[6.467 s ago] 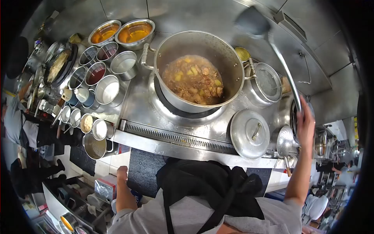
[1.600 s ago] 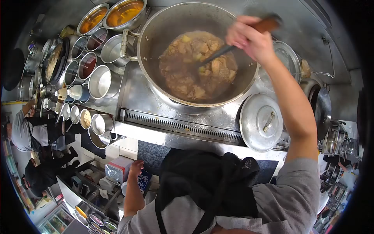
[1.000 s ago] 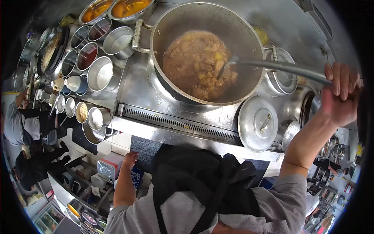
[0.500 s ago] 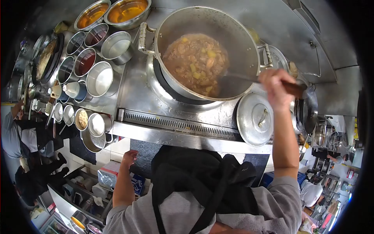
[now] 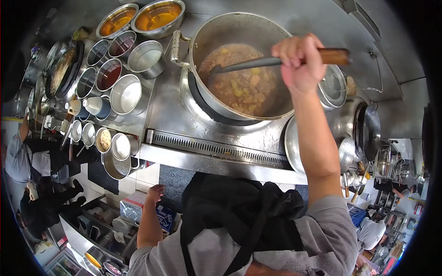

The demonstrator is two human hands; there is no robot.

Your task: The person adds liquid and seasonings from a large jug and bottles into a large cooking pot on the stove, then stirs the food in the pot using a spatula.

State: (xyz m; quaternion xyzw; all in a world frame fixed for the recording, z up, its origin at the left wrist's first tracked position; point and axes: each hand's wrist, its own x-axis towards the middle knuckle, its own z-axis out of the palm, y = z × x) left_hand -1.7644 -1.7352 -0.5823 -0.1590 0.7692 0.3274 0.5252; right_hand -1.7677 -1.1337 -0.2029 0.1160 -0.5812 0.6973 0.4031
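Note:
My right hand (image 5: 301,60) is closed around the wooden-ended handle of a long metal wok spatula (image 5: 258,63). The spatula slants across a big two-handled metal pot (image 5: 195,55), and its far end dips into the left side of the stew. Brown stew (image 5: 241,87) with meat pieces and pale yellow-green chunks covers the pot's bottom. My left hand (image 5: 156,192) hangs low by my side, away from the stove, its fingers loosely bent and nothing visible in it. A round metal lid (image 5: 293,145) lies right of the pot, partly hidden by my right forearm.
Left of the burner stand several metal containers (image 5: 125,94) of liquids and seasonings, with two bowls of orange liquid (image 5: 159,17) behind. A slotted drain (image 5: 216,149) runs along the stove front. Another person (image 5: 18,156) stands at far left. A dark wok (image 5: 368,131) is at right.
My right hand has moved left and up over the pot's right rim. The spatula's end has swept from the stew's right side to its left. My left hand stays low.

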